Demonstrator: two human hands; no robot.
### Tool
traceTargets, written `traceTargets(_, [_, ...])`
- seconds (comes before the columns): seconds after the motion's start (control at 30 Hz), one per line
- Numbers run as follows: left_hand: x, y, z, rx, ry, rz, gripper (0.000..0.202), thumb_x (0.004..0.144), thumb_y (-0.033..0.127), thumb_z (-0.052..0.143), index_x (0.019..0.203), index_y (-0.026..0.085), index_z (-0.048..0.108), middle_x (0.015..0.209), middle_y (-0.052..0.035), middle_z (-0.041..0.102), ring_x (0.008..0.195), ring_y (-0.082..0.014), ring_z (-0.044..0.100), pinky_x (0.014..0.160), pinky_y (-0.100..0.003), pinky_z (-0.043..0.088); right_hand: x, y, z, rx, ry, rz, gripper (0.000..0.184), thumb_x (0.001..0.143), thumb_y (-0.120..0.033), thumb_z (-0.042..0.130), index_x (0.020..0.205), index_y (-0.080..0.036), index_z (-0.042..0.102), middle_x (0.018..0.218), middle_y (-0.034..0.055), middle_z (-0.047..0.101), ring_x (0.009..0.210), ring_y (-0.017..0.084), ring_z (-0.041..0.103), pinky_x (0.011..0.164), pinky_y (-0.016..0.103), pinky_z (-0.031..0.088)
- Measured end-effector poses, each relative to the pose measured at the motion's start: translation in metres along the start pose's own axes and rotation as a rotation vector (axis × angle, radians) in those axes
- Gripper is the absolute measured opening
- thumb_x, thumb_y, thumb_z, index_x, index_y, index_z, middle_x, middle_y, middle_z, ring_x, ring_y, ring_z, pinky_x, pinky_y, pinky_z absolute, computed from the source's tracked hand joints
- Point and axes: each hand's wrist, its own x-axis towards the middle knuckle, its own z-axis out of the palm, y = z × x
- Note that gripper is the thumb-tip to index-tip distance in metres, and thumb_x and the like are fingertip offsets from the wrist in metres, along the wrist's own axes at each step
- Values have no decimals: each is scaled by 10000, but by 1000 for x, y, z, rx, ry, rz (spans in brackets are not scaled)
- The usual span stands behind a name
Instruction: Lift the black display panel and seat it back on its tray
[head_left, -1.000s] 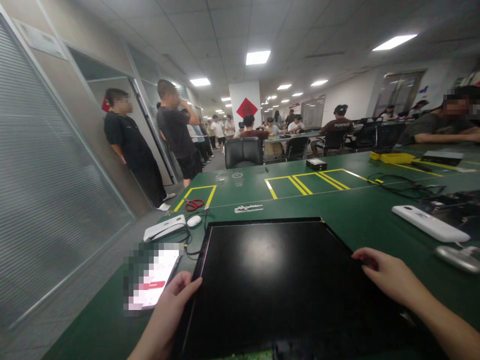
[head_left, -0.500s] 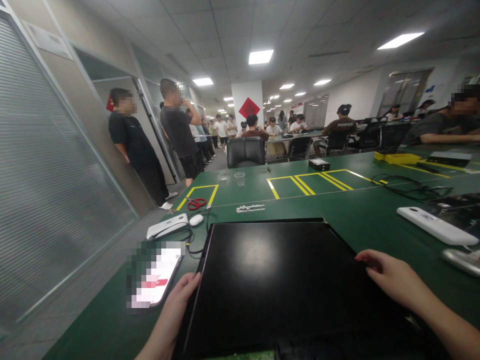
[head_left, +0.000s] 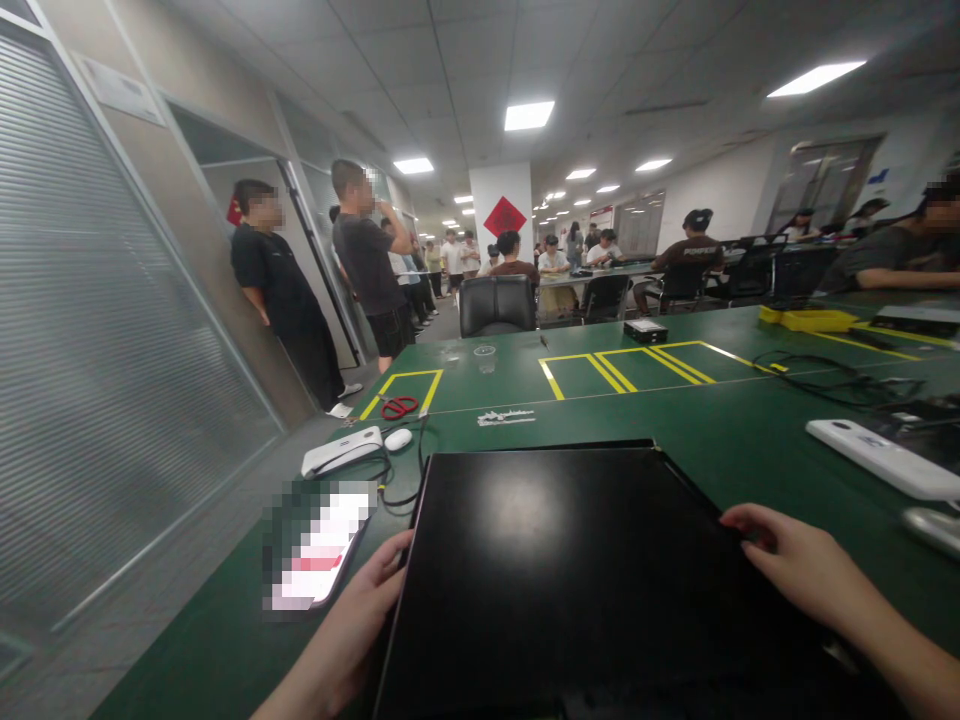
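Note:
A flat, glossy black display panel (head_left: 555, 590) fills the lower middle of the view and reflects a ceiling light. Its left edge is gripped by my left hand (head_left: 367, 600), the fingers partly hidden beneath or behind it. At the opposite edge, my right hand (head_left: 787, 555) is closed with thumb and fingertips on the rim. A dark border shows along the far and right sides of the panel. The near edge runs out of the picture.
A phone (head_left: 322, 550) lies to the left, near a white power bank (head_left: 343, 452), a white earbud case (head_left: 398, 439) and red-handled scissors (head_left: 400, 407). At right sit another white device (head_left: 877, 458) and black cables (head_left: 817, 372). Beyond are a plastic cup (head_left: 485, 358) and yellow tray (head_left: 817, 320); people stand and sit behind.
The panel's near side has shifted so the green circuit board strip at the bottom no longer shows. My left hand sits slightly further around the edge. The view has turned a little left.

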Motion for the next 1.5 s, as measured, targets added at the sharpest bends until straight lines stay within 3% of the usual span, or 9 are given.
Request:
traceTargets(0.1, [0, 2, -3, 41, -33, 37, 615, 603, 416, 929, 1152, 271, 693, 982, -40, 829, 847, -292, 791, 685, -356, 590, 0, 0, 0, -3, 7, 2, 334, 685, -376, 540, 911, -303, 775, 854, 44, 793, 778, 262, 733, 688, 370, 531])
traceTargets(0.33, [5, 3, -13, 169, -49, 116, 471, 675, 392, 852, 1111, 249, 745, 1089, -68, 828, 1026, -329, 762, 860, -413, 588, -1, -3, -2, -10, 4, -2, 331, 687, -373, 539, 911, -305, 773, 833, 45, 786, 756, 258, 728, 663, 360, 525])
traceTargets(0.5, [4, 4, -13, 154, -72, 102, 417, 759, 287, 722, 1174, 251, 743, 1078, -43, 835, 1035, -297, 762, 958, -411, 550, -1, -3, -2, -7, -2, -5, 334, 684, -375, 535, 914, -301, 766, 841, 42, 785, 760, 252, 724, 673, 358, 525])
traceTargets(0.7, [1, 8, -13, 179, -20, 71, 456, 769, 216, 583, 1187, 257, 760, 1078, -19, 838, 992, -266, 773, 988, -385, 532, -1, -5, -3, -14, -4, 3, 351, 682, -381, 524, 918, -292, 768, 837, 48, 782, 753, 250, 724, 666, 358, 524])
traceTargets(0.87, [3, 5, -16, 193, -32, 121, 380, 849, 368, 637, 1188, 256, 768, 1221, -46, 805, 1176, -295, 714, 1101, -416, 468, -2, -6, -3, -16, -14, 0, 333, 694, -374, 531, 915, -300, 768, 839, 44, 788, 750, 252, 729, 662, 359, 527])
traceTargets(1.07, [-3, 8, -14, 211, -58, 150, 523, 691, 452, 851, 1168, 251, 784, 1246, -78, 796, 1242, -389, 664, 1137, -505, 438, -2, -7, -4, -19, 11, -40, 317, 703, -366, 525, 892, -296, 769, 830, 45, 790, 738, 251, 729, 651, 358, 531])
traceTargets(1.3, [-14, 19, -5, 236, -43, 134, 497, 611, 517, 888, 1032, 260, 825, 1242, -61, 799, 1245, -385, 654, 1142, -479, 428, -1, -6, -4, -18, 2, -28, 324, 694, -381, 531, 898, -298, 769, 837, 45, 788, 754, 257, 732, 663, 367, 538])
traceTargets(1.5, [-13, 20, -4, 247, -39, 133, 520, 593, 529, 894, 1029, 255, 826, 1235, -68, 801, 1244, -388, 653, 1145, -486, 423, -2, -7, -4, -20, -3, -7, 332, 689, -391, 530, 907, -305, 766, 843, 42, 781, 755, 253, 727, 660, 362, 534])
